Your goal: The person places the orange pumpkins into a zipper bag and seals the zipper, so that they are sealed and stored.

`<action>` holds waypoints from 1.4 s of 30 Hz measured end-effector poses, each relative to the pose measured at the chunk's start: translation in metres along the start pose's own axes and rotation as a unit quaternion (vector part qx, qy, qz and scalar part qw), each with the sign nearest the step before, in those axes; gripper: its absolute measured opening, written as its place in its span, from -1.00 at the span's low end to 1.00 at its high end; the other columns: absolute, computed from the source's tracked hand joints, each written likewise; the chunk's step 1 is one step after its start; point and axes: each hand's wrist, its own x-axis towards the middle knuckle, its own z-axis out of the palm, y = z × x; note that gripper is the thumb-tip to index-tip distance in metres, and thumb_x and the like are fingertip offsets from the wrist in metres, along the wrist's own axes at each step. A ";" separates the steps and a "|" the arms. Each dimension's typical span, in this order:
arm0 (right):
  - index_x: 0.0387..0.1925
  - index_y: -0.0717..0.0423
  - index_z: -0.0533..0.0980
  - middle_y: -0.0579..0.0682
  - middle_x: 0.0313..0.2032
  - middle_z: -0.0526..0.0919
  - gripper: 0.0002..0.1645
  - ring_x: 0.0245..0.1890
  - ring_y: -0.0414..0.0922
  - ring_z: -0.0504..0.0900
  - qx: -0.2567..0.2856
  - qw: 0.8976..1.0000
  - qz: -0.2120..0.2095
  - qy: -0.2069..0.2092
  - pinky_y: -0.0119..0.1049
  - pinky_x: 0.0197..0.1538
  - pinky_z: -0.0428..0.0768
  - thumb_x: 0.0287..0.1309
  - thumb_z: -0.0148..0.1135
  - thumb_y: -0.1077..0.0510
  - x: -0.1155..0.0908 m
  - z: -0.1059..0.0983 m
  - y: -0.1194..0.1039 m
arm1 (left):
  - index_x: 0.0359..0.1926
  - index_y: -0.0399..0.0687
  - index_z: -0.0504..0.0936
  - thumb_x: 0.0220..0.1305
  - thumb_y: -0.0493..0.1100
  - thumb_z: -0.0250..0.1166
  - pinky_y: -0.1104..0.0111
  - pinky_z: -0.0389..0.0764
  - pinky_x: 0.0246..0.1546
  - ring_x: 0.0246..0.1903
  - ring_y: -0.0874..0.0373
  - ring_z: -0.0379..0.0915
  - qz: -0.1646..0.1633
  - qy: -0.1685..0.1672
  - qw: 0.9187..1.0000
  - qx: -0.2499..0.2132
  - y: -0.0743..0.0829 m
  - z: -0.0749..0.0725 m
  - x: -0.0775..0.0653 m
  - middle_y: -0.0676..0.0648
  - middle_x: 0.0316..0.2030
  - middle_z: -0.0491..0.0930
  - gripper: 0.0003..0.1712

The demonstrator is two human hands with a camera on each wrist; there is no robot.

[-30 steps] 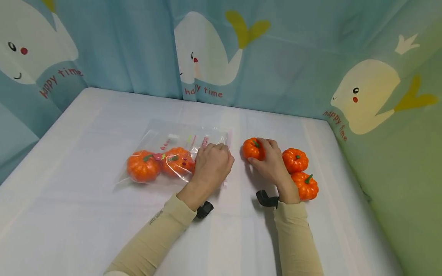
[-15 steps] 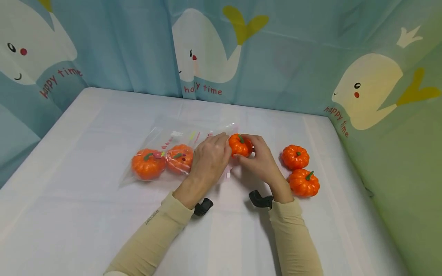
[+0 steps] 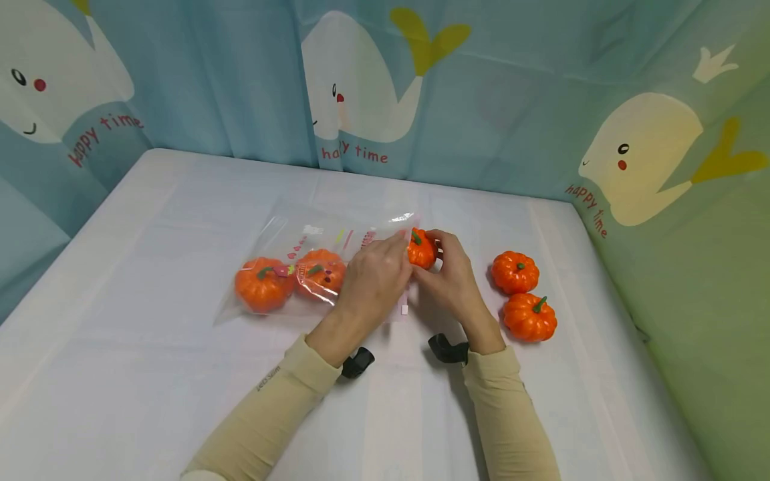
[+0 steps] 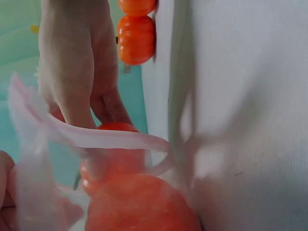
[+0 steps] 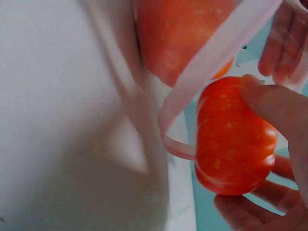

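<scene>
A clear zip bag (image 3: 283, 234) lies on the table with orange toy pumpkins inside; one pumpkin (image 3: 263, 285) is at its far left, another pumpkin (image 3: 321, 274) beside it. My left hand (image 3: 374, 277) grips the bag by its mouth and hides part of it. In the left wrist view the pink-edged rim (image 4: 106, 138) stands parted in a loop. My right hand (image 3: 455, 280) holds a small pumpkin (image 5: 236, 139) between thumb and fingers, right at that opening. Through the plastic, a pumpkin (image 4: 144, 207) shows just inside the mouth.
Two more pumpkins, one upper (image 3: 515, 272) and one lower (image 3: 530, 317), sit together on the white table (image 3: 180, 394) to the right. A blue whale-print curtain (image 3: 240, 87) hangs behind, and a green one (image 3: 710, 300) borders the right side.
My right hand has carried the small pumpkin left, away from the two loose ones, to the bag's mouth. The bag has shifted slightly right, and its mouth edge has lifted.
</scene>
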 end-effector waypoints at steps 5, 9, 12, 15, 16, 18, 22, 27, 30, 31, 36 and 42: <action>0.25 0.30 0.34 0.23 0.20 0.46 -0.24 0.17 0.13 0.50 -0.014 1.000 0.005 -0.008 0.01 0.26 0.52 0.05 0.47 0.20 0.001 0.005 0.004 | 0.10 -0.31 0.64 0.23 -0.23 0.26 0.25 0.71 -0.17 -0.22 0.00 0.67 -0.003 -0.025 1.000 0.005 0.002 0.003 -0.005 -0.14 0.08 0.68 -0.57; 0.25 0.26 0.40 0.22 0.23 0.43 -0.26 0.24 0.14 0.45 -0.039 0.999 -0.030 -0.021 0.02 0.34 0.44 0.03 0.47 0.23 0.002 0.008 0.009 | 0.13 -0.25 0.63 0.21 -0.19 0.25 0.23 0.70 -0.18 -0.19 0.00 0.63 -0.014 -0.056 0.998 0.020 0.004 0.000 -0.006 -0.13 0.11 0.66 -0.54; 0.27 0.22 0.42 0.21 0.28 0.39 -0.26 0.31 0.15 0.40 -0.050 0.997 -0.048 -0.034 0.04 0.38 0.38 0.03 0.47 0.23 0.001 0.009 0.011 | 0.12 -0.15 0.63 0.21 -0.13 0.27 0.20 0.65 -0.22 -0.19 -0.01 0.58 -0.028 -0.075 0.995 0.053 0.005 -0.003 -0.006 -0.12 -0.01 0.68 -0.56; 0.30 0.20 0.41 0.21 0.33 0.36 -0.24 0.34 0.16 0.38 -0.044 0.997 -0.043 -0.053 0.07 0.38 0.38 0.05 0.46 0.20 0.000 0.009 0.012 | 0.00 -0.13 0.65 0.20 -0.09 0.29 0.22 0.60 -0.31 -0.26 -0.01 0.51 -0.036 -0.086 0.992 0.082 0.006 -0.006 -0.007 -0.12 -0.19 0.65 -0.63; 0.31 0.20 0.40 0.21 0.34 0.35 -0.24 0.35 0.17 0.37 -0.035 0.997 -0.039 -0.061 0.07 0.38 0.38 0.06 0.45 0.21 0.000 0.009 0.012 | -0.04 -0.14 0.66 0.20 -0.09 0.29 0.24 0.60 -0.32 -0.27 -0.01 0.50 -0.037 -0.089 0.991 0.087 0.005 -0.007 -0.007 -0.11 -0.23 0.63 -0.66; 0.33 0.19 0.36 0.21 0.35 0.35 -0.23 0.35 0.16 0.37 -0.003 0.997 -0.017 -0.078 0.07 0.38 0.38 0.08 0.41 0.23 -0.001 0.007 0.012 | -0.11 -0.18 0.68 0.19 -0.12 0.31 0.27 0.62 -0.36 -0.32 0.01 0.49 -0.036 -0.088 0.992 0.088 0.004 -0.008 -0.007 -0.11 -0.30 0.61 -0.71; 0.37 0.21 0.28 0.20 0.34 0.36 -0.23 0.35 0.14 0.41 0.078 0.991 0.047 -0.095 0.02 0.37 0.40 0.11 0.31 0.31 0.000 0.003 0.013 | -0.10 -0.18 0.71 0.17 -0.18 0.33 0.30 0.64 -0.40 -0.37 0.05 0.48 -0.049 -0.087 0.993 0.065 0.001 -0.011 -0.005 -0.10 -0.35 0.60 -0.72; 0.28 0.24 0.28 0.22 0.23 0.47 -0.30 0.21 0.15 0.55 0.111 0.986 0.107 -0.070 -0.01 0.30 0.49 0.14 0.33 0.26 0.000 0.001 0.014 | -0.09 -0.12 0.72 0.19 -0.18 0.31 0.29 0.65 -0.40 -0.36 0.08 0.49 -0.067 -0.084 0.994 0.024 -0.001 -0.013 -0.002 -0.08 -0.33 0.59 -0.74; 0.18 0.27 0.30 0.22 0.14 0.49 -0.35 0.13 0.14 0.59 0.114 0.986 0.116 -0.047 -0.04 0.25 0.54 0.12 0.38 0.24 -0.001 0.004 0.013 | -0.17 -0.12 0.73 0.20 -0.19 0.30 0.29 0.66 -0.40 -0.36 0.06 0.50 -0.063 -0.072 0.995 0.006 -0.002 -0.012 -0.003 -0.07 -0.35 0.60 -0.80; 0.16 0.29 0.30 0.22 0.12 0.49 -0.36 0.12 0.13 0.58 0.113 0.986 0.117 -0.041 -0.05 0.24 0.56 0.11 0.38 0.24 -0.001 0.006 0.013 | -0.19 -0.12 0.73 0.20 -0.19 0.31 0.27 0.67 -0.37 -0.36 0.06 0.53 -0.060 -0.065 0.996 0.003 -0.002 -0.012 -0.004 -0.07 -0.34 0.61 -0.82; 0.06 0.34 0.32 0.22 0.02 0.48 -0.44 0.05 0.11 0.59 0.082 0.992 0.097 -0.005 -0.07 0.14 0.62 0.08 0.38 0.28 -0.001 0.013 0.008 | -0.26 -0.12 0.75 0.16 -0.21 0.34 0.27 0.70 -0.35 -0.37 0.06 0.59 -0.039 -0.034 0.999 -0.005 0.000 -0.009 -0.006 -0.05 -0.31 0.66 -0.87; 0.03 0.35 0.34 0.24 -0.04 0.48 -0.49 -0.03 0.12 0.61 0.070 0.993 0.095 0.033 -0.06 0.07 0.66 0.09 0.36 0.30 -0.001 0.016 0.005 | -0.37 -0.11 0.74 0.17 -0.22 0.34 0.29 0.65 -0.47 -0.42 0.08 0.60 -0.028 -0.022 0.999 -0.010 0.004 -0.008 -0.005 -0.03 -0.35 0.63 -0.93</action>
